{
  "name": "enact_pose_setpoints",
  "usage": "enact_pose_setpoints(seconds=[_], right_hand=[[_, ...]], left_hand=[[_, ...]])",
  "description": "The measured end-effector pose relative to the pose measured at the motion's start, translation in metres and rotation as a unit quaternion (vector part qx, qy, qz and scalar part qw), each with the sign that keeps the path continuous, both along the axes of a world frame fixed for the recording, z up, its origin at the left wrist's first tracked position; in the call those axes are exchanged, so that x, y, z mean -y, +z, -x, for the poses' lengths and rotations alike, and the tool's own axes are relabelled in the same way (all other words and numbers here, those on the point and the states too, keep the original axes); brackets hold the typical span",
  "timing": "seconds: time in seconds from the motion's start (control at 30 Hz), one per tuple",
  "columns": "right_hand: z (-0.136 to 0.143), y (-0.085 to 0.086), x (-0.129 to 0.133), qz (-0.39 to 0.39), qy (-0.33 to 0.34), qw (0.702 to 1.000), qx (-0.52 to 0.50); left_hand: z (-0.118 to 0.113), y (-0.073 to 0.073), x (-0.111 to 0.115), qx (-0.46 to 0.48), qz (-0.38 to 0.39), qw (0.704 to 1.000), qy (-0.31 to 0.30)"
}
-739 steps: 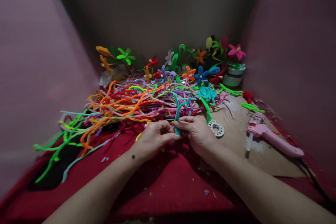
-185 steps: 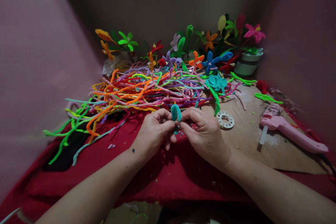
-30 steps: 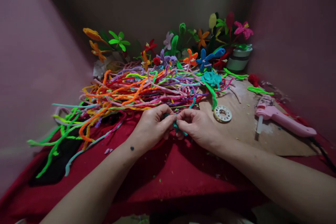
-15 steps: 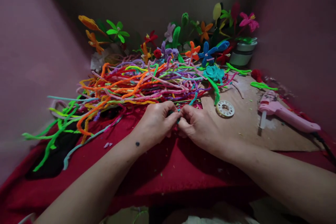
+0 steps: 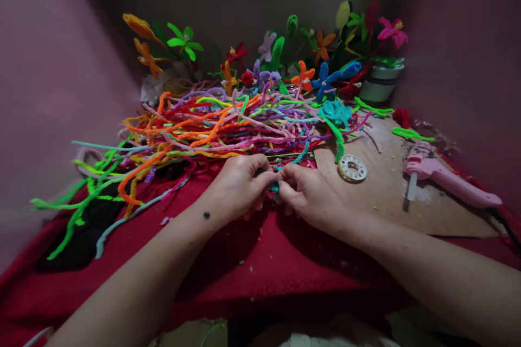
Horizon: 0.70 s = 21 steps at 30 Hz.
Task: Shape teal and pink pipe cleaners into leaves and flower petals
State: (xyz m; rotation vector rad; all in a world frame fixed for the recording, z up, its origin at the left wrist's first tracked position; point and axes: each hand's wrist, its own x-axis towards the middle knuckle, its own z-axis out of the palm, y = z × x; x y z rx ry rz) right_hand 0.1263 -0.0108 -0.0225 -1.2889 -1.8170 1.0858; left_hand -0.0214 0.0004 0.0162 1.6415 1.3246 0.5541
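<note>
My left hand [image 5: 246, 184] and my right hand [image 5: 303, 190] meet over the red cloth, fingertips pinched together. Between them is a small teal pipe cleaner piece [image 5: 274, 186], mostly covered by the fingers, so its full shape is hidden. Both hands are closed on it. Just beyond the fingers lies a big heap of pipe cleaners [image 5: 211, 124] in many colours. A teal pipe cleaner flower [image 5: 336, 113] with a green stem rests at the heap's right end.
On the right, a brown board [image 5: 391, 195] carries a white spool [image 5: 352, 168] and a pink glue gun [image 5: 451, 176]. Several pipe cleaner flowers [image 5: 323, 81] stand along the back, near a pale pot [image 5: 381, 81]. A dark flat object [image 5: 69, 244] lies at left on the red cloth [image 5: 277, 260].
More of the teal piece shows between my fingers now. My hands have shifted only slightly, and the whole view has moved a little.
</note>
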Motion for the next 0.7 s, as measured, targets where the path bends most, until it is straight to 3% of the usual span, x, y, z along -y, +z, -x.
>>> enact_pose_setpoints(seconds=[0.1,0.17,0.4,0.53,0.7], right_hand=[[0.0,0.005,-0.004,0.191,0.04,0.968,-0.158],[-0.001,0.006,-0.005,0.232,0.054,0.95,-0.201],[-0.001,0.006,-0.001,0.225,0.015,0.945,-0.236],[0.001,0.008,0.002,0.198,0.022,0.955,-0.218],[0.001,0.009,0.002,0.236,0.049,0.947,-0.21]], left_hand=[[0.005,0.002,-0.003,0.034,0.017,0.999,0.019],[0.007,0.003,-0.005,0.042,0.011,0.999,0.02],[0.009,0.009,-0.003,0.027,0.038,0.999,-0.018],[0.012,0.01,-0.003,0.035,0.064,0.996,-0.049],[0.012,0.007,-0.002,0.05,0.076,0.993,-0.073]])
